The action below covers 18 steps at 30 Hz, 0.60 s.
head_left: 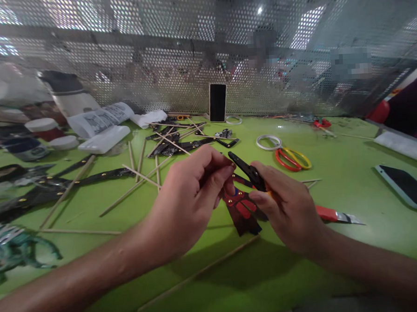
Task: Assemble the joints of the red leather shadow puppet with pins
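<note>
My left hand (196, 194) is closed in a pinch near the middle, with the thumb pressed against the fingers; what it grips is too small to name. My right hand (289, 203) is wrapped round a pair of pliers (248, 170) with black jaws and an orange handle. The jaws point up and left, their tip close beside my left fingertips. Below and between the hands is a dark red and black flat piece (244, 210) with gold-coloured studs, partly hidden by the hands.
Thin sticks (136, 185) and black studded parts (169, 139) lie behind and left. A cutter (340, 215) and a phone (409, 187) are at the right. Wire coils (269, 142), red and yellow handles (292, 159) and a standing phone (218, 103) are behind. Green figure (21, 249) at left.
</note>
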Available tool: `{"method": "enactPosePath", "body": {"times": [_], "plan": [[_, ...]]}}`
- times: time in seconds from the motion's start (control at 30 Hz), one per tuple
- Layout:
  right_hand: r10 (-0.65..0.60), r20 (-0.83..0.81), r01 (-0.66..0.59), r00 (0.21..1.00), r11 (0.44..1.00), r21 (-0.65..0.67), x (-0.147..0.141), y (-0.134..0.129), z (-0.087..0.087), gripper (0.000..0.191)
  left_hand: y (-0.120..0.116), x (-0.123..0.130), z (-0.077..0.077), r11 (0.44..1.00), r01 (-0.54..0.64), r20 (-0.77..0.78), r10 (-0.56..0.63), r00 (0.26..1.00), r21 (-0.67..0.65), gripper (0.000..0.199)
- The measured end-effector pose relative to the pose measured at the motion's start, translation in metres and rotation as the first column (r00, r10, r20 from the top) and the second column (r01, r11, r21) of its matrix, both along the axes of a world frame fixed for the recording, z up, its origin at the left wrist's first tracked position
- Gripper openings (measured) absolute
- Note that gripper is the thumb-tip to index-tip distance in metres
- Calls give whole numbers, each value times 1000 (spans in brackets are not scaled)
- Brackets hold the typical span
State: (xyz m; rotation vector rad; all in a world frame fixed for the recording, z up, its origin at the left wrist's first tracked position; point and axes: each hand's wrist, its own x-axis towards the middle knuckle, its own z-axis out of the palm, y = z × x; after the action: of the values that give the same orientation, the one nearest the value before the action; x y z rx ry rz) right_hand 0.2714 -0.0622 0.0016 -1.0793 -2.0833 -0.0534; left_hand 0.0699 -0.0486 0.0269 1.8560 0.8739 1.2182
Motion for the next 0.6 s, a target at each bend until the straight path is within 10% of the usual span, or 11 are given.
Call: {"method": "enactPosePath", "body": {"times": [0.6], "plan": [[11,-55,-17,998,994,-106,-1,-4,-1,44,0,4,-5,995,-98,141,100,985,-15,15]]}}
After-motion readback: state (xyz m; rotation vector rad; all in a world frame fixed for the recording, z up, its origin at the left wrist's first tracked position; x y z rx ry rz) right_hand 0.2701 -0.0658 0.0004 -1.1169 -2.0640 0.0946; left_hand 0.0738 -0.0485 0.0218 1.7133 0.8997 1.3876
